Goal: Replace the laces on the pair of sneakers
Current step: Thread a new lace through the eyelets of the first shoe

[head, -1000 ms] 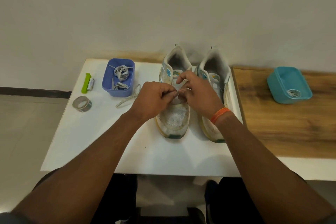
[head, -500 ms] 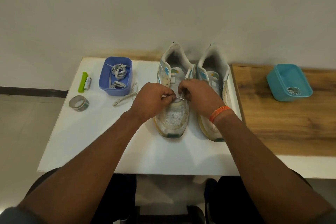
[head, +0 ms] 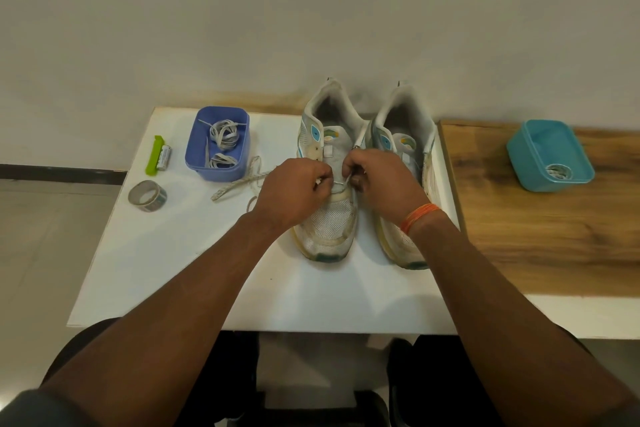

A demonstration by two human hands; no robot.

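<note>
Step in hand, by my judgement: threading a lace through the lowest eyelets of the left sneaker (head: 329,218), which sits directly under both hands; its partner, the right sneaker (head: 405,149), stands touching it, beneath the right wrist. The left hand (head: 294,191) and right hand (head: 377,184) are close together, each pinching an end of the white lace (head: 347,180). An old lace (head: 239,184) lies loose just left of the left hand, a blue tub (head: 221,170) of laces beyond it. Next move likely calls for drawing both ends even before crossing them.
</note>
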